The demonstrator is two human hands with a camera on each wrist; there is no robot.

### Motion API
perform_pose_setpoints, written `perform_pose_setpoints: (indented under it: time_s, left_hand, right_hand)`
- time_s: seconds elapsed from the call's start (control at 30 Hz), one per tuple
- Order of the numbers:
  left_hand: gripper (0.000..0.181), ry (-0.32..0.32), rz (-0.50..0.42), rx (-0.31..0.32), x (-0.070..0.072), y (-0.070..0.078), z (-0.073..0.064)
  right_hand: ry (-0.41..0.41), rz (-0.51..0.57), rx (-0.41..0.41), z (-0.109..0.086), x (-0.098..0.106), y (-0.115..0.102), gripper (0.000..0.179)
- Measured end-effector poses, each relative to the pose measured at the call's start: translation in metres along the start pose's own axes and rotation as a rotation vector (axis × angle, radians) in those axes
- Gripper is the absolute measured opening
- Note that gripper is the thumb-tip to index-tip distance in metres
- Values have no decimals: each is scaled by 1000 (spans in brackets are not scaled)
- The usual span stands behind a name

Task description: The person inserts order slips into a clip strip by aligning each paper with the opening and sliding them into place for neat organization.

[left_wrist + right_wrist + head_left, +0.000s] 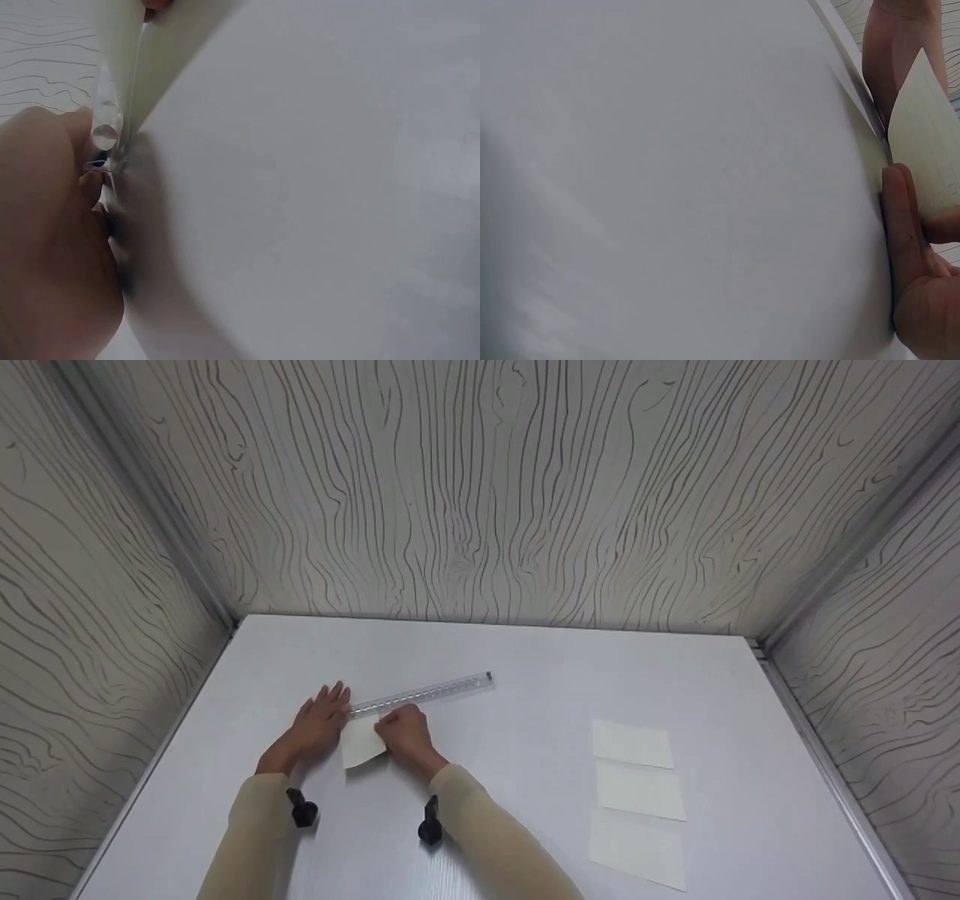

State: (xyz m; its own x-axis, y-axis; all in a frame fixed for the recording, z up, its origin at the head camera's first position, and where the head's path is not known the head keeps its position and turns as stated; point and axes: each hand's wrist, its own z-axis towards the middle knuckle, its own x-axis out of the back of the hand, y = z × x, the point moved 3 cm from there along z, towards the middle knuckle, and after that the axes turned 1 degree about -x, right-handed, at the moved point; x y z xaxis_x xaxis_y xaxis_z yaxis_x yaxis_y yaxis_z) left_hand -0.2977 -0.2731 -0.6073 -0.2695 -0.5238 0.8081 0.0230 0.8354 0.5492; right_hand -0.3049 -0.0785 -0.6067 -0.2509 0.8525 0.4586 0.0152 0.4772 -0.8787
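Observation:
A clear plastic ruler (pixel 450 688) with a row of round holes lies slanted on the white table. My left hand (pixel 319 724) rests at the ruler's left end, its fingers stretched out flat on the table. Below the ruler's edge is a small pale-yellow sheet of paper (pixel 361 744), its near side lifted off the table. My right hand (pixel 406 733) pinches the sheet's right side between thumb and fingers. In the right wrist view, the paper (pixel 928 135) stands up in a bent flap beside the right fingers. The left wrist view shows the ruler's end (pixel 105 135) against the left hand.
Three pale paper pieces, a far one (pixel 634 744), a middle one (pixel 640 790) and a near one (pixel 637 847), lie in a column on the right of the table (pixel 525 780). Wood-patterned panels (pixel 480 495) enclose the table at the back and sides.

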Motion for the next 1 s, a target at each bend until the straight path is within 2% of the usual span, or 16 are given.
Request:
perform_pose_setpoints:
  time_s: [0.17,0.57,0.83,1.0]
  left_hand:
    - [59,-5,-14,8,-1,1,1]
    - [61,-7,-20,-8,-4,3,-1]
    - [60,7,-40,-30,0,3,-2]
    - [60,9,-23,-29,1,3,-4]
  right_hand:
    - [-9,27,-10,-1,2,2,15]
    - [-12,18,-8,-2,8,3,21]
    - [-31,25,-6,-4,16,1,21]
    - [-43,47,-34,-3,21,3,22]
